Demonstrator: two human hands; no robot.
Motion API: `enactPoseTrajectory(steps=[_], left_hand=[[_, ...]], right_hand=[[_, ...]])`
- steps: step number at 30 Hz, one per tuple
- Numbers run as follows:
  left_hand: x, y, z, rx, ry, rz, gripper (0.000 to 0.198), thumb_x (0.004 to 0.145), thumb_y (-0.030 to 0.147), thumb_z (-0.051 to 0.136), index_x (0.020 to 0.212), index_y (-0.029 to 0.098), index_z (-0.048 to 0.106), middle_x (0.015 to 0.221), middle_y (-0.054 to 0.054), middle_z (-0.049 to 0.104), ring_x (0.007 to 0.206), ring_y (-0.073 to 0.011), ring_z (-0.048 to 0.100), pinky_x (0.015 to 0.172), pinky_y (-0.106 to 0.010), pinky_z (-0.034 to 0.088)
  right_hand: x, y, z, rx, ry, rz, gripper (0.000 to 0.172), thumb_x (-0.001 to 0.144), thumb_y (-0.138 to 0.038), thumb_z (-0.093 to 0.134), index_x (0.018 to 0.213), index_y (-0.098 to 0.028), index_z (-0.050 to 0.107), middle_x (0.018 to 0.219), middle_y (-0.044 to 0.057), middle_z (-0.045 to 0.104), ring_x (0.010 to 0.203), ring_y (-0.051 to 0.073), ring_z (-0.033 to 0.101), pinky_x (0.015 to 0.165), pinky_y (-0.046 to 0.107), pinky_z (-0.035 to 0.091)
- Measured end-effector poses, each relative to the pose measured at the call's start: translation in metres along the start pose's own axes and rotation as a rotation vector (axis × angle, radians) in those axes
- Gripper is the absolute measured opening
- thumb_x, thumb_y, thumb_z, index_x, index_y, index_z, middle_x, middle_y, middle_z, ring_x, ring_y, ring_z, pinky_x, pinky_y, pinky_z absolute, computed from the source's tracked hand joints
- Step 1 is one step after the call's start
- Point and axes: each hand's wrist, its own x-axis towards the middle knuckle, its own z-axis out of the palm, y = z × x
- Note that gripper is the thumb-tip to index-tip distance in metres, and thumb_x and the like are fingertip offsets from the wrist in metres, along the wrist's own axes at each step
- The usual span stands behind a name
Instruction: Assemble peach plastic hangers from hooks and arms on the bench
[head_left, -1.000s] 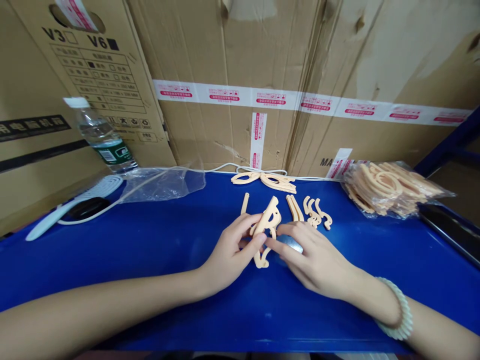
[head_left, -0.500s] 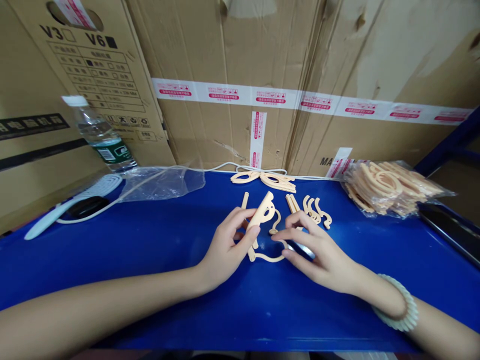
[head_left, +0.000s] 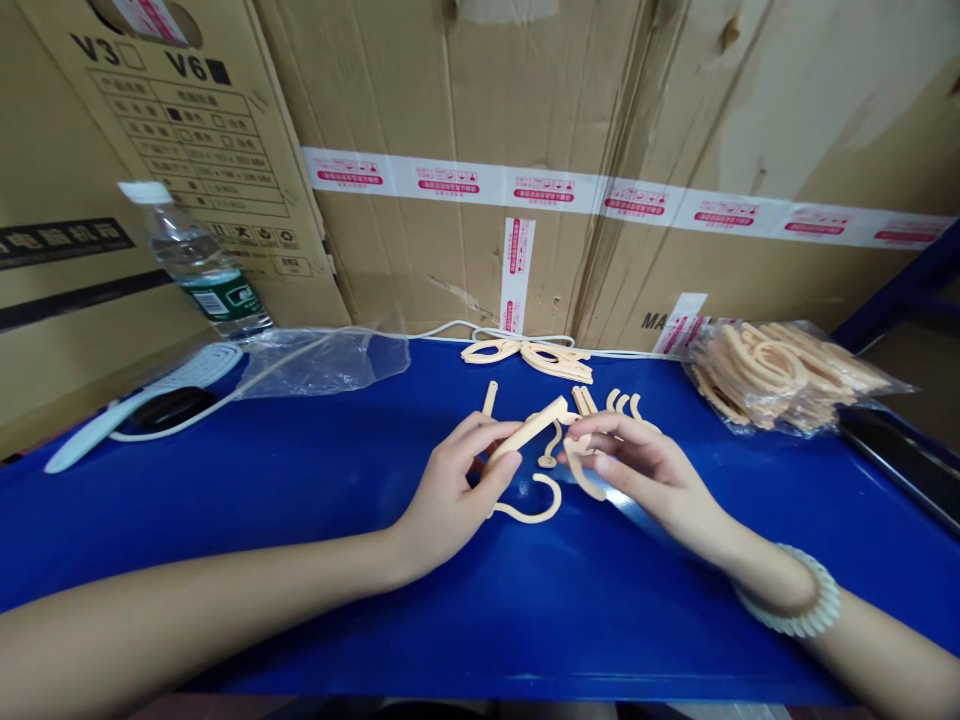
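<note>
My left hand (head_left: 457, 490) is closed around a beige plastic folding hanger (head_left: 531, 428). Its curved hook (head_left: 547, 508) sticks out below my fingers over the blue table. At the far end of the hanger, my right hand (head_left: 645, 465) pinches a curved beige piece (head_left: 583, 470); whether it is joined to the hanger is hidden by the fingers. Just beyond the hands lie a loose S-shaped piece (head_left: 552, 445), a straight strip (head_left: 490, 398), a pair of straight strips (head_left: 583, 400) and several curved hooks (head_left: 624, 403).
More flat beige hanger parts (head_left: 556, 362) lie at the back by a white cable (head_left: 450, 325). To the right are a bag of beige parts (head_left: 787, 375) and a dark phone-like object (head_left: 900, 460). A water bottle (head_left: 217, 285), pale brush (head_left: 142, 405) and plastic bag (head_left: 322, 365) are at left.
The held hanger has tilted further to the right. My right hand has moved up from beside the hook to the hanger's far end and now grips a curved piece there.
</note>
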Motion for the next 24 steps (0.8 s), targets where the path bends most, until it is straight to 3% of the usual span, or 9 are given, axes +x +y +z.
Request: enactPoseTrajectory(steps=[4, 8, 11, 15, 18, 24], left_hand=[[0.002, 0.0, -0.001, 0.082, 0.014, 0.002, 0.027, 0.098, 0.026, 0.056, 0.119, 0.019, 0.07, 0.101, -0.005, 0.062, 0.08, -0.0142, 0.062, 0.064, -0.024, 0.05], [0.006, -0.001, -0.005, 0.251, -0.015, 0.117, 0.026, 0.099, 0.02, 0.053, 0.121, 0.019, 0.068, 0.105, -0.005, 0.065, 0.09, -0.0146, 0.066, 0.079, -0.026, 0.052], [0.008, -0.006, -0.008, 0.528, -0.077, 0.355, 0.028, 0.102, 0.018, 0.049, 0.127, 0.018, 0.062, 0.105, -0.005, 0.069, 0.09, -0.0159, 0.069, 0.077, -0.027, 0.053], [0.008, -0.011, -0.009, 0.947, -0.095, 0.747, 0.028, 0.102, 0.015, 0.046, 0.128, 0.012, 0.058, 0.083, -0.002, 0.07, 0.061, -0.0163, 0.066, 0.051, -0.028, 0.045], [0.006, -0.009, -0.009, 1.085, -0.09, 0.838, 0.025, 0.1, 0.012, 0.045, 0.122, 0.011, 0.057, 0.072, 0.001, 0.066, 0.046, -0.0156, 0.058, 0.042, -0.03, 0.037], [0.005, -0.004, -0.006, 1.153, -0.106, 0.91, 0.014, 0.1, 0.015, 0.046, 0.104, 0.01, 0.058, 0.065, 0.001, 0.06, 0.046, -0.0157, 0.056, 0.04, -0.03, 0.035]], right_hand=[[0.002, 0.0, 0.004, 0.052, 0.097, 0.05, 0.023, 0.097, -0.038, 0.067, 0.112, -0.021, 0.061, 0.089, 0.003, 0.067, 0.077, 0.015, 0.067, 0.07, 0.029, 0.058], [0.003, 0.008, 0.005, 0.02, 0.14, 0.107, 0.031, 0.098, -0.043, 0.063, 0.117, -0.021, 0.053, 0.08, -0.001, 0.06, 0.056, 0.009, 0.053, 0.045, 0.02, 0.043], [0.001, 0.012, 0.006, -0.001, 0.0, 0.174, 0.031, 0.101, -0.046, 0.056, 0.112, -0.017, 0.054, 0.076, 0.0, 0.061, 0.05, 0.007, 0.046, 0.04, 0.018, 0.036], [-0.004, 0.01, 0.011, 0.047, -0.158, 0.278, 0.033, 0.102, -0.049, 0.053, 0.104, -0.016, 0.056, 0.071, 0.0, 0.062, 0.047, 0.006, 0.045, 0.038, 0.016, 0.034], [-0.006, 0.007, 0.014, 0.119, -0.215, 0.364, 0.038, 0.101, -0.053, 0.053, 0.107, -0.016, 0.057, 0.068, -0.001, 0.063, 0.04, 0.005, 0.044, 0.034, 0.015, 0.032], [-0.008, 0.009, 0.02, 0.118, -0.239, 0.462, 0.047, 0.096, -0.061, 0.055, 0.103, -0.015, 0.06, 0.057, -0.002, 0.062, 0.033, 0.008, 0.048, 0.028, 0.015, 0.034]])
